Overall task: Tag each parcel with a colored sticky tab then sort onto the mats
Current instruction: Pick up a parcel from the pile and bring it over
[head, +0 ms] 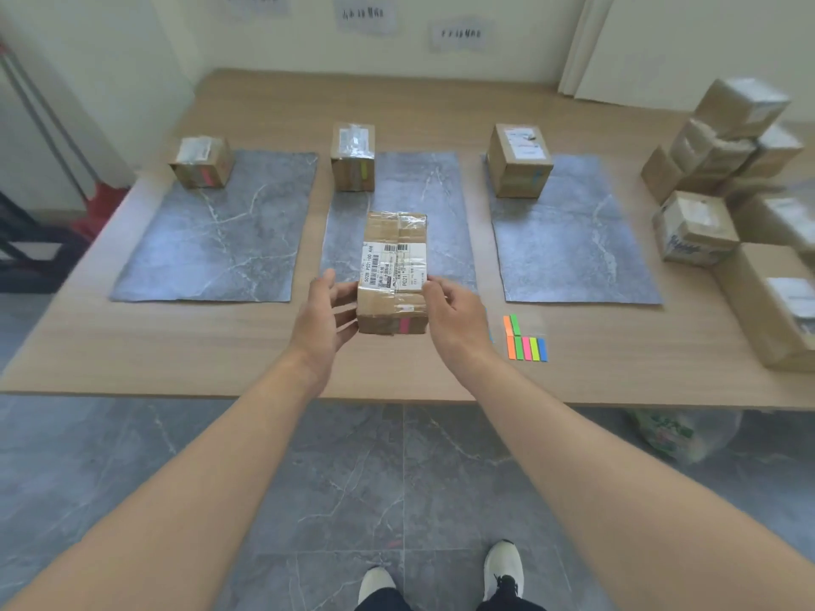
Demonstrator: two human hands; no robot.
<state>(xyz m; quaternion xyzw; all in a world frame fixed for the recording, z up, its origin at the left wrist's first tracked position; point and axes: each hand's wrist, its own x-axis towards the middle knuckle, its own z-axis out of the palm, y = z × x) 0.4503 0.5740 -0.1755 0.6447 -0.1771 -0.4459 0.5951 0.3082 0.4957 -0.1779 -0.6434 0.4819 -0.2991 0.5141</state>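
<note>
Held above near edge of middle mat (pixel 441 191): parcel (pixel 394 271), clasped at its near end by left hand (pixel 324 317) and right hand (pixel 452 310), both curled round opposite sides. Probably light, stiff cardboard; glossy tape (pixel 410 222) likely slick, so best gripped on bare side faces.

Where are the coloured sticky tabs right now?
Head view: the sticky tabs lie on the table, just right of the right hand, before the rightmost mat.

parcel (pixel 394 271): pink tab (pixel 403 326) on near face;
hands: left hand (pixel 324 317) and right hand (pixel 454 315) grip its sides;
desk (pixel 176 355): three grey mats (pixel 211 240)
</note>
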